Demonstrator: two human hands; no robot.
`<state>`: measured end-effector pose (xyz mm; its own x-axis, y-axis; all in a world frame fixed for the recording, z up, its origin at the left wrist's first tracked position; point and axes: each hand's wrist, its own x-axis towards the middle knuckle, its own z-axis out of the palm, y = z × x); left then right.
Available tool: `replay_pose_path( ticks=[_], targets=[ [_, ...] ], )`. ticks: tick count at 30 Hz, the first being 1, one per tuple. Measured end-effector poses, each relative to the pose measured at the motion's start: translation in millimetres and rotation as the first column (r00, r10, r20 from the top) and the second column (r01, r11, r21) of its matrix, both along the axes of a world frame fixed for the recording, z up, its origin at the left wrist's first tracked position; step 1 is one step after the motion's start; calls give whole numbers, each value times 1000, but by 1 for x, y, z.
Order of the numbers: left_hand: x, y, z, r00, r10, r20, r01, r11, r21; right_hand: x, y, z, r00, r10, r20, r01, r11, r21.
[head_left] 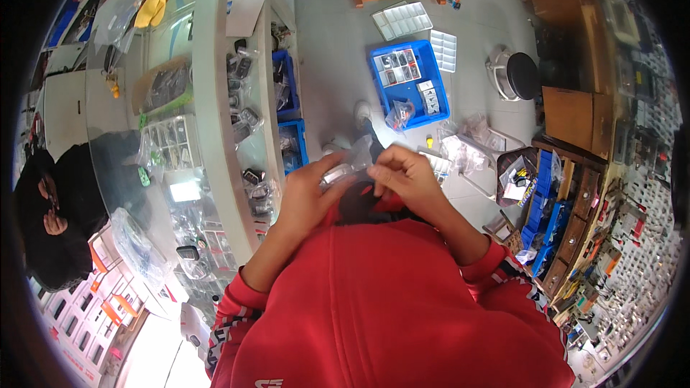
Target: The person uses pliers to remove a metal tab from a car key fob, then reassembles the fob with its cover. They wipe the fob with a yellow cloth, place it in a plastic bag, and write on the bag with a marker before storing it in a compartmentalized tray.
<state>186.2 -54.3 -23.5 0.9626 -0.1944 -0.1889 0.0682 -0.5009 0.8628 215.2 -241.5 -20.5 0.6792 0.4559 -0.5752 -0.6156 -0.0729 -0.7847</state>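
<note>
In front of my chest my left hand (pixel 305 190) is closed around a small see-through plastic bag (pixel 359 154). A pale, silvery object (pixel 336 174) sits at the bag's lower end, between thumb and fingers; its kind is too small to tell. My right hand (pixel 410 176) is at the bag's right side, thumb and forefinger pinched together at its edge. Below the hands, a dark patch with a bit of red shows against my red jacket (pixel 388 280).
On the floor ahead are a blue crate (pixel 410 111) with boxed parts, white compartment trays (pixel 402 20) and a round black stool (pixel 522 76). A glass display case (pixel 215 100) with bagged key fobs stands left. Wooden drawers (pixel 571 255) and a pegboard (pixel 640 244) line the right.
</note>
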Motion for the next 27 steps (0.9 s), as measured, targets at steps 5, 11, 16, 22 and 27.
replay_pose_path(
  ticks=[5,11,16,22,27],
  targets=[
    [30,-24,-7,953,-180,244,50,887,459,21,-8,-10,958,28,-286,28,981,190],
    [72,-48,-4,934,-259,245,130,887,444,61,-21,-21,896,-99,-433,171,976,132],
    [108,-59,-6,986,101,-133,-100,995,18,86,-46,-25,909,-20,-417,106,977,186],
    [136,-65,-12,820,-92,-565,-119,939,-324,85,-53,-35,914,-141,-380,211,966,149],
    [152,-77,-28,744,-242,-623,-36,917,-398,66,-52,-33,855,-394,-337,444,892,81]
  ],
)
